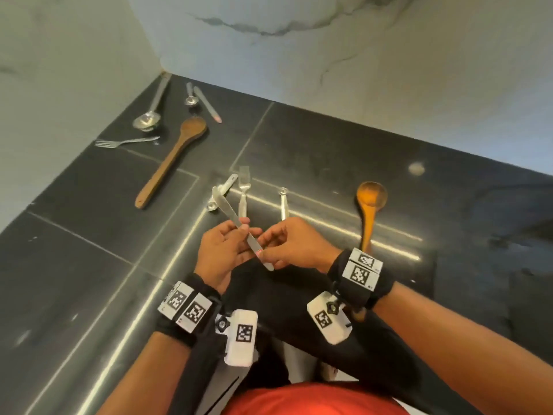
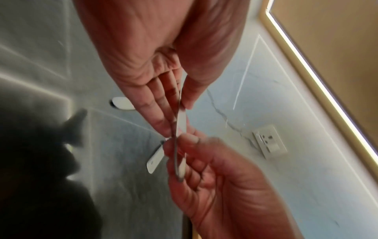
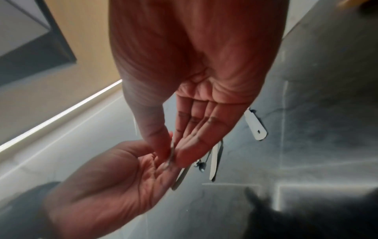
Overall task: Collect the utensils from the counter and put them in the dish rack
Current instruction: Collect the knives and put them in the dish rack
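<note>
**Butter knife passing between two hands above the dark worktop**

Both hands meet over the near edge of the dark tiled worktop (image 1: 89, 265). The left hand (image 1: 223, 253) pinches the slim stainless-steel butter knife (image 1: 236, 221) between thumb and fingers at mid-length; the right hand (image 1: 294, 244) pinches the same knife nearer its handle end, thumb against fingertips. The knife is lifted clear of the worktop, its blade slanting away and to the left of the hands.

Just beyond the hands lie a steel fork (image 1: 244, 190) with tines pointing away, a small steel measuring spoon (image 1: 223, 190) partly under the knife's blade, and another short steel spoon (image 1: 283, 203) to its right. Beyond the right wrist lies a light orange wooden spoon (image 1: 369, 205), bowl away from the person.

Well beyond the left hand, toward the corner of the marble wall (image 1: 329, 55), lie a long dark-brown wooden spoon (image 1: 173, 158), a second steel fork (image 1: 125, 142), a large steel ladle (image 1: 149, 112), a small steel spoon (image 1: 190, 95) and another steel knife (image 1: 207, 103).

No dish rack or other container shows in any view; every utensil but the held knife lies on the worktop.
</note>
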Demonstrator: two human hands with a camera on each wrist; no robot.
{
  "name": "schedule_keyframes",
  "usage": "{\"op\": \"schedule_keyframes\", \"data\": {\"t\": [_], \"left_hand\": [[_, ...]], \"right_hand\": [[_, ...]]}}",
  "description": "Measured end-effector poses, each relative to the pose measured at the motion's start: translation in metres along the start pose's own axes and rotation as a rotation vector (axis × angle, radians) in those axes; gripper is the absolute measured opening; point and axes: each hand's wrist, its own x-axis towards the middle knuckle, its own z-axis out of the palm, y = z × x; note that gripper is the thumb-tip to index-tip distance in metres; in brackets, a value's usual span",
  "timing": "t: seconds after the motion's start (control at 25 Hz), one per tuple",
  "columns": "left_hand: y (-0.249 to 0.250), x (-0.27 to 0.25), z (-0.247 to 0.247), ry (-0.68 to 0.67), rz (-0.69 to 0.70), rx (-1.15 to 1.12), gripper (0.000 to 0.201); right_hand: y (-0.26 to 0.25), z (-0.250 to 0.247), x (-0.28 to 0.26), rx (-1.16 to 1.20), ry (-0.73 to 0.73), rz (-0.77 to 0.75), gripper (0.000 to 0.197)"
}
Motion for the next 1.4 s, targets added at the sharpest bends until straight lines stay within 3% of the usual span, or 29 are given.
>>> {"op": "schedule_keyframes", "data": {"t": [0.2, 0.32, 0.48, 0.72, 0.88, 1.04, 1.2, 1.4], "left_hand": [[0.029, 0.028, -0.083, 0.169, 0.028, 0.043, 0.022], [0.05, 0.049, -0.111, 0.195, 0.031, 0.051, 0.019], [0.072, 0.077, -0.132, 0.188, 0.026, 0.02, 0.019], [0.077, 0.095, -0.14, 0.21, -0.003, -0.004, 0.023], [0.072, 0.1, -0.137, 0.211, -0.015, -0.006, 0.023], [0.068, 0.104, -0.124, 0.161, -0.026, -0.033, 0.023], [0.064, 0.105, -0.101, 0.092, -0.026, -0.03, 0.023], [0.066, 0.102, -0.082, 0.041, -0.007, -0.012, 0.023]], "right_hand": [[-0.031, -0.002, 0.089, -0.519, 0.121, -0.185, 0.009], [-0.057, -0.025, 0.155, -0.737, 0.168, -0.208, 0.019], [-0.09, -0.044, 0.255, -1.074, 0.117, -0.211, 0.046], [-0.121, -0.046, 0.343, -1.343, -0.018, -0.117, 0.055], [-0.119, -0.059, 0.33, -1.248, 0.046, -0.207, 0.041], [-0.083, -0.093, 0.258, -1.19, 0.085, -0.152, 0.024], [-0.058, -0.113, 0.215, -1.147, 0.137, -0.038, 0.037], [-0.061, -0.11, 0.236, -1.096, 0.193, -0.06, 0.044]]}}
